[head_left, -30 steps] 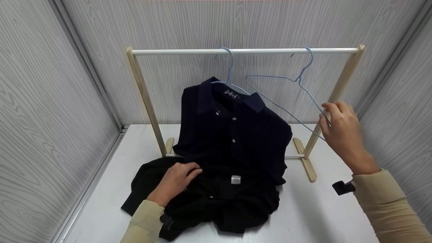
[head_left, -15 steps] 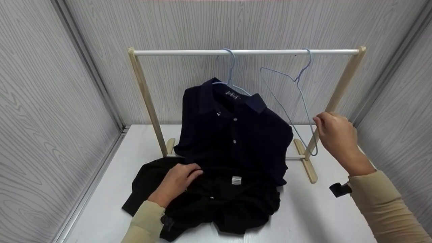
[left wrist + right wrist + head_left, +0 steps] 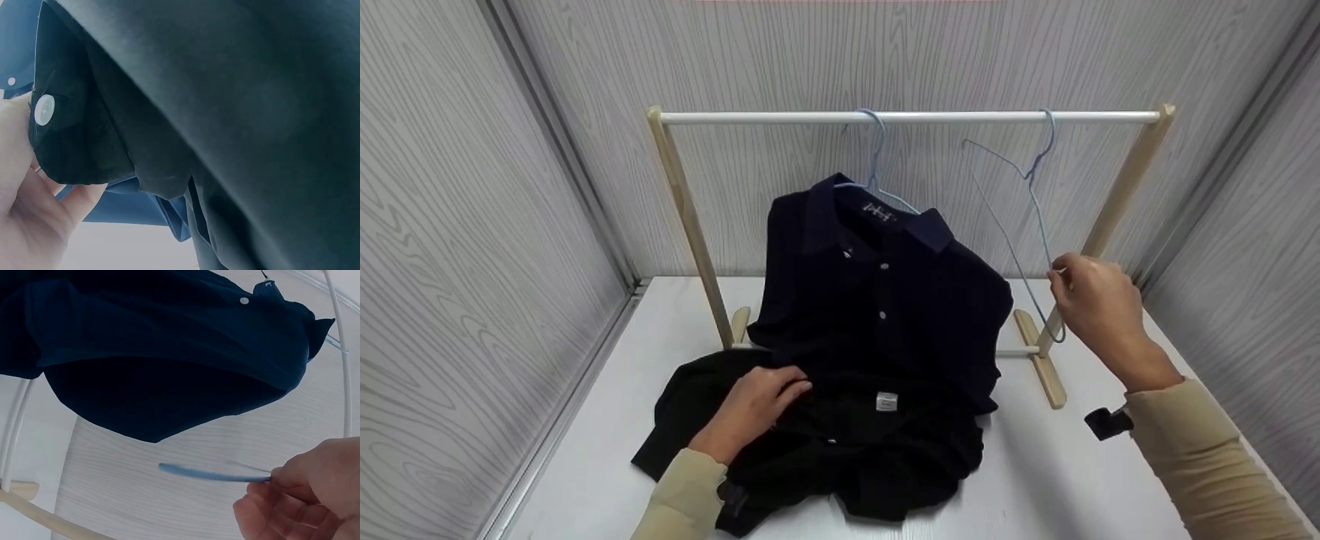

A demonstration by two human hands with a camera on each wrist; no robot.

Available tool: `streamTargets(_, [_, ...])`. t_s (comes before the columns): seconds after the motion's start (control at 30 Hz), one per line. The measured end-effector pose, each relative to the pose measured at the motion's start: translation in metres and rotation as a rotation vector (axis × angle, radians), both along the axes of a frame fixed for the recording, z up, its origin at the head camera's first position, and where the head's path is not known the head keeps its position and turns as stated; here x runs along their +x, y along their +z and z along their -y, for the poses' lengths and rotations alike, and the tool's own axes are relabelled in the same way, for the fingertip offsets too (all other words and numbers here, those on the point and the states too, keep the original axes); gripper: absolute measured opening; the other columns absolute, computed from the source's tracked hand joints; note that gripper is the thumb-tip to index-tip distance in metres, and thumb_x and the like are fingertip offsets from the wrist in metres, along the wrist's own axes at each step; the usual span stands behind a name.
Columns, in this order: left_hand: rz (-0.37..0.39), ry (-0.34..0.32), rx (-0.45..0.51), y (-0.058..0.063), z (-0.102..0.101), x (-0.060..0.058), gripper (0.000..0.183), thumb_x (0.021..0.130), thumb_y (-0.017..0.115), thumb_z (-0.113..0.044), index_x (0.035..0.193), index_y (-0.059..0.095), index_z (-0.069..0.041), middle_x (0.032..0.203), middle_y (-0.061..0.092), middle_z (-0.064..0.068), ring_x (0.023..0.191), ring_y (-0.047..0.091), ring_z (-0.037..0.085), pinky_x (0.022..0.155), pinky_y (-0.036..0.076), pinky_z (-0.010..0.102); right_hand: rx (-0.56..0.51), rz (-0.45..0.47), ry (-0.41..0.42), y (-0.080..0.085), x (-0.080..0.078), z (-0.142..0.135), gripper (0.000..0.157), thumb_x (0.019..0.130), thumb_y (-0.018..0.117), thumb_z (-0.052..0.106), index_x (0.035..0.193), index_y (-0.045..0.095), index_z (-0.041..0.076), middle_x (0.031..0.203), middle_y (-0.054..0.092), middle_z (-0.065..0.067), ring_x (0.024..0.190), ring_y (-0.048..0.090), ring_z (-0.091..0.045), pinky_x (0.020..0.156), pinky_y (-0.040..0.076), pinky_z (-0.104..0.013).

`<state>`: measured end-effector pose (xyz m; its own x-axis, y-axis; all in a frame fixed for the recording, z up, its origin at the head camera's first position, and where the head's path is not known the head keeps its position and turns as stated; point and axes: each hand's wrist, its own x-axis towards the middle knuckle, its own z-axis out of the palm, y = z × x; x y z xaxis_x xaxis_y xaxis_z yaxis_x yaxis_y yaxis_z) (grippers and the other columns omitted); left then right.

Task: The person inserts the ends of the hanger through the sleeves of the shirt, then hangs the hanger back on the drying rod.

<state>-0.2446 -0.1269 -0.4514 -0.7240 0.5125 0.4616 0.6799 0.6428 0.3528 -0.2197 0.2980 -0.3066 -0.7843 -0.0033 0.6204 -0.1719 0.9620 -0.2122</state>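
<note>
A blue wire hanger (image 3: pixel 1037 214) hooks over the rail at the right, turned partly edge-on. Thumb and fingers of my right hand (image 3: pixel 1099 304) pinch its near arm, as the right wrist view also shows. On the table a black shirt (image 3: pixel 900 457) with a white label lies bunched. My left hand (image 3: pixel 750 409) grips its upper edge; in the left wrist view a cloth flap with a white button (image 3: pixel 44 109) sits between thumb and fingers. Behind it a navy shirt (image 3: pixel 937 300) hangs on a second blue hanger (image 3: pixel 875 161), its lower part hidden behind the black shirt.
The rack has a white rail (image 3: pixel 765 118), a left wooden post (image 3: pixel 686 217) and a right wooden post (image 3: pixel 1125 184) with feet on the white table (image 3: pixel 592 442). Wood-grain panels (image 3: pixel 780 52) enclose the table at the back and both sides.
My right hand has shifted left and down, and the free hanger has swivelled so its far end swung right and up. The left hand and both shirts stay in place.
</note>
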Motion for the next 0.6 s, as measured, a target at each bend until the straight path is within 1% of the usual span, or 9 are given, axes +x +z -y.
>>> streamTargets(0.23, [-0.011, -0.007, 0.009, -0.001, -0.001, 0.001, 0.012, 0.089, 0.054, -0.031, 0.090, 0.065, -0.024, 0.079, 0.064, -0.013, 0.062, 0.054, -0.005, 0.058, 0.045, 0.017, -0.027, 0.047, 0.002, -0.007, -0.002, -0.006, 0.014, 0.086, 0.055, 0.011, 0.093, 0.062, 0.001, 0.080, 0.066, -0.016, 0.066, 0.063, -0.030, 0.056, 0.046, -0.046])
streamTargets(0.4, [-0.025, -0.008, 0.015, -0.003, 0.000, 0.001, 0.012, 0.088, 0.055, -0.031, 0.090, 0.065, -0.024, 0.078, 0.064, -0.013, 0.060, 0.053, -0.005, 0.057, 0.045, 0.016, -0.028, 0.030, -0.012, -0.008, 0.000, -0.009, 0.014, 0.087, 0.054, 0.010, 0.094, 0.062, 0.001, 0.081, 0.066, -0.016, 0.068, 0.063, -0.031, 0.055, 0.045, -0.048])
streamTargets(0.6, [-0.042, -0.017, 0.025, -0.005, 0.000, 0.001, 0.012, 0.088, 0.056, -0.030, 0.090, 0.065, -0.023, 0.079, 0.064, -0.012, 0.061, 0.054, -0.004, 0.059, 0.046, 0.017, -0.017, 0.002, 0.010, -0.008, 0.001, -0.011, 0.013, 0.087, 0.054, 0.007, 0.092, 0.062, -0.001, 0.080, 0.065, -0.018, 0.068, 0.063, -0.033, 0.053, 0.046, -0.047])
